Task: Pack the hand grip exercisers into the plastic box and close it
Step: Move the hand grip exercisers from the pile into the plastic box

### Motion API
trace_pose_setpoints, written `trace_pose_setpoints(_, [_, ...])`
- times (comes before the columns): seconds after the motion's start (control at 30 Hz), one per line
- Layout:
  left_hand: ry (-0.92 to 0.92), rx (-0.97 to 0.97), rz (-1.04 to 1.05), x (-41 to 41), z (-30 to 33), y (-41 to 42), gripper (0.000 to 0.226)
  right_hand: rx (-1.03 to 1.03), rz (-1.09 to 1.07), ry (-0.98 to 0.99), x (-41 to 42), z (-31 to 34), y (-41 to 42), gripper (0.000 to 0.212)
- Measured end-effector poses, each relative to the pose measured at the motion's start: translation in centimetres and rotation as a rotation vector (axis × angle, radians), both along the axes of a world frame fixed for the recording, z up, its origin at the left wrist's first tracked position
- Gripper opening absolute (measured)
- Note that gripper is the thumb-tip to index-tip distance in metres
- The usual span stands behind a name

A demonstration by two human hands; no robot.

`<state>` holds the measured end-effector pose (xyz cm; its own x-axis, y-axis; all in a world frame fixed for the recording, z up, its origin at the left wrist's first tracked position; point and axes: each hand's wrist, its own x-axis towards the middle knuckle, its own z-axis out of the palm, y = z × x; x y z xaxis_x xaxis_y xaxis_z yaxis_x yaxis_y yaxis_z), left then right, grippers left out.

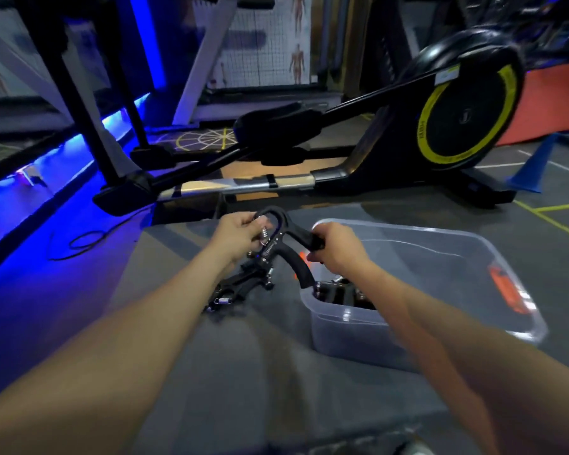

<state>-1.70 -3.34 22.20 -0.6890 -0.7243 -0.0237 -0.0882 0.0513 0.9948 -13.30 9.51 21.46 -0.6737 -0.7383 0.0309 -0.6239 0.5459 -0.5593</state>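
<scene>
A black hand grip exerciser (281, 239) with a steel spring is held up between both hands, just left of the clear plastic box (342, 323). My left hand (239, 233) pinches its looped top near the spring. My right hand (337, 246) grips one of its handles at the box's left rim. More black exercisers (243, 287) lie in a pile on the grey surface below the left hand. Others (337, 292) lie inside the box near its front left corner. The box is open, with an orange clasp (506, 290) on its right side.
A black elliptical trainer with a yellow-ringed flywheel (463, 110) stands just beyond the grey surface. A blue cone (532, 169) sits on the floor at the right. Blue strip lighting and a black cable (79, 244) run along the left.
</scene>
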Motion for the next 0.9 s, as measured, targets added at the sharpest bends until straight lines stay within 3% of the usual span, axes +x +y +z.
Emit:
trace_pose_setpoints(0.17, [-0.001,0.019,-0.094,-6.5,-0.7,5.7,0.025,0.037,-0.172,0.021,-4.9,-0.6,7.1,0.019])
trace_pose_setpoints(0.33, [-0.269,-0.255,-0.195,-12.2,-3.4,11.2,0.05,0.126,-0.414,0.043,-9.9,-2.8,14.0,0.019])
trace_pose_setpoints(0.47, [-0.451,-0.402,-0.611,-14.2,-6.3,13.8,0.053,0.159,-0.58,-0.018,-12.9,-5.2,17.6,0.022])
trace_pose_setpoints(0.6, [-0.589,-0.642,-0.911,-14.5,-7.8,14.8,0.04,0.183,-0.673,-0.119,-14.0,-8.3,18.8,0.019])
trace_pose_setpoints(0.7, [-0.59,-0.588,-1.011,-14.6,-7.8,14.9,0.027,0.179,-0.703,-0.179,-14.3,-9.3,19.0,0.014])
trace_pose_setpoints(0.9, [-0.593,-0.529,-1.101,-13.7,-8.3,15.5,0.03,0.221,-0.729,-0.247,-13.5,-10.3,19.7,0.012])
